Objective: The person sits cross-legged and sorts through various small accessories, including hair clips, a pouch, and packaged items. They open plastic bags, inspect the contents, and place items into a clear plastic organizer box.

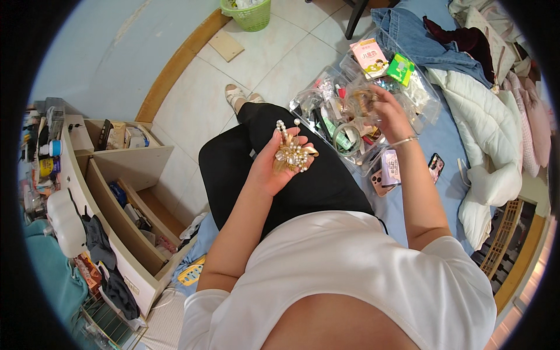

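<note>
1. Near the frame's centre is a pearl-and-gold ornament (293, 156): clustered round white beads, gold-toned metallic parts, a pale translucent flower shape, and beaded sprigs sticking up at its top.
2. Your left hand (268, 171) holds it, palm up and cupped, above your black trousers (309, 192).
3. Your right hand (392, 116), right of upper centre, has bent fingers at blurred clear plastic packaging (361, 106); whether they grip it, I cannot tell.
4. Beneath that, clear trays (433, 109) hold jumbled small items, a pink box (370, 57) and a green packet (401, 69).
5. Right of centre, a phone (380, 185) lies on the blue sheet (429, 201).
</note>
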`<act>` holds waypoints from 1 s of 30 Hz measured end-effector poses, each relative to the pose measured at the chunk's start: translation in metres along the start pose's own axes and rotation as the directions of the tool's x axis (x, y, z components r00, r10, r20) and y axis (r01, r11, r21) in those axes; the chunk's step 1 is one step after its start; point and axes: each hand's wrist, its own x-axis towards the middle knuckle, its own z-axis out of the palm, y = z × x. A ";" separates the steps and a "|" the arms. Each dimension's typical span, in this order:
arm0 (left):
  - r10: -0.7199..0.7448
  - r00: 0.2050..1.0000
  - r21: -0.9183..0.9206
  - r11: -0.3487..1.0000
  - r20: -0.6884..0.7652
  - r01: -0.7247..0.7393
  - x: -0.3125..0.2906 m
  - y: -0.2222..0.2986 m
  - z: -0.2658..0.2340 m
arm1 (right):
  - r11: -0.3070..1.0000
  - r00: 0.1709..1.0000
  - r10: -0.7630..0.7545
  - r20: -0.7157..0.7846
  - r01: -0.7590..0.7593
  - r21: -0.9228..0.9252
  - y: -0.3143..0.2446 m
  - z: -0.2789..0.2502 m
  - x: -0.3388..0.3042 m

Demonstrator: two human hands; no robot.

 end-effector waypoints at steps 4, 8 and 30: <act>-0.026 1.000 0.049 0.998 -0.017 0.027 0.004 -0.003 0.001 | 0.990 0.995 0.054 0.081 -0.064 0.126 -0.011 -0.007 -0.028; -0.067 0.997 0.106 0.992 -0.037 0.070 0.006 -0.011 0.013 | 0.951 0.947 -0.227 0.229 0.266 -0.156 -0.001 0.036 -0.052; 0.046 0.989 -0.033 0.999 0.141 -0.041 -0.039 -0.010 -0.016 | 0.206 0.795 -0.472 0.382 0.521 -0.828 0.043 0.077 0.082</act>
